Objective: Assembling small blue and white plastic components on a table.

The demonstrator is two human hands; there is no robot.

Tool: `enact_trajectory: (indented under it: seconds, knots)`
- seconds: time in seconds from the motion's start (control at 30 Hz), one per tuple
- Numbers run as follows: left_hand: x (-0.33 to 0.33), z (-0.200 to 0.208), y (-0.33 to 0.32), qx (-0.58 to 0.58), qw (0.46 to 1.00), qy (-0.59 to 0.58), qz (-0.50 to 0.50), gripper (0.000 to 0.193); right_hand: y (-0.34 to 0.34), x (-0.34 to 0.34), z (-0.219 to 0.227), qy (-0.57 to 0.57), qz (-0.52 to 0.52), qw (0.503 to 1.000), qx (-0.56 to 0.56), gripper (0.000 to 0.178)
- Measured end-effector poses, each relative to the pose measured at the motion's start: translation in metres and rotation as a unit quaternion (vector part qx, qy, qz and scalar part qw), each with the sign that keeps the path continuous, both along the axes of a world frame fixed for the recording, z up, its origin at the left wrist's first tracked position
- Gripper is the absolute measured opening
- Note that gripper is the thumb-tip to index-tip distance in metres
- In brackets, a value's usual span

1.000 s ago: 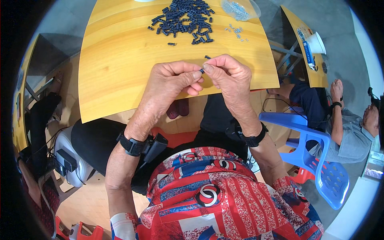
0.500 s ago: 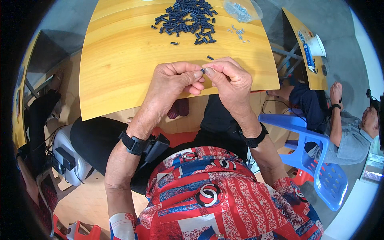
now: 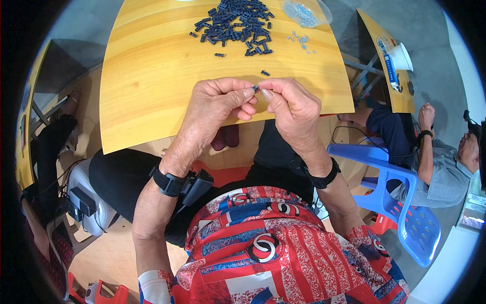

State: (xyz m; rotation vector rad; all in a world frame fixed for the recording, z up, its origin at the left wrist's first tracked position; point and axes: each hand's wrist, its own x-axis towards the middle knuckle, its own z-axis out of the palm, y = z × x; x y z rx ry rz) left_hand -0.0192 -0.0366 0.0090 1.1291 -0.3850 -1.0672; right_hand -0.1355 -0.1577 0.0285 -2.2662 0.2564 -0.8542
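Note:
Above the table's near edge, my left hand [image 3: 221,101] pinches a small dark piece [image 3: 255,88] between thumb and forefinger. My right hand [image 3: 294,104] meets it from the other side, its forefinger tip at the piece and its thumb drawn slightly back. Fingertips cover most of the piece, so its full shape is hidden. Just beyond my fingers lies a single small black part [image 3: 265,73]. Farther off is a heap of short black cylindrical parts [image 3: 235,23], with one stray black part [image 3: 219,55] in front of it.
Small silvery metal bits [image 3: 302,40] lie scattered beside a clear plastic container [image 3: 324,12] of similar bits on the yellow wooden table [image 3: 152,76]. To the right are a blue plastic chair [image 3: 405,202], a seated person [image 3: 440,172] and another table with a white tub [image 3: 401,58].
My right thumb has slid back a little from the piece, and the dark piece shows slightly more. The left hand keeps its pinch almost in place.

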Motion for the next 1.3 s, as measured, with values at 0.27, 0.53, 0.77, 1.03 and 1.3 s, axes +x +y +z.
enact_trajectory:
  seconds: [0.27, 0.53, 0.77, 1.03, 1.3]
  knots:
    - [-0.002, -0.003, 0.0, -0.005, 1.0, 0.005, -0.003, 0.01, -0.003, -0.001, -0.003, -0.028, 0.017, 0.988, -0.153, 0.013]
    - [-0.003, -0.005, -0.002, 0.022, 0.999, -0.031, -0.015, 0.01, -0.001, -0.004, -0.007, -0.006, 0.036, 0.971, -0.234, 0.012]
    - [-0.003, -0.004, -0.001, 0.003, 1.0, -0.002, 0.016, 0.011, -0.027, 0.005, 0.01, 0.062, 0.021, 0.997, 0.031, 0.01]
    - [-0.001, -0.003, 0.0, 0.002, 1.0, 0.006, 0.013, 0.013, -0.058, 0.027, -0.014, 0.155, 0.013, 0.97, -0.186, 0.011]
    - [-0.002, -0.002, 0.002, 0.006, 1.0, 0.008, 0.022, 0.013, -0.054, 0.024, -0.007, 0.137, 0.017, 0.975, 0.172, 0.009]
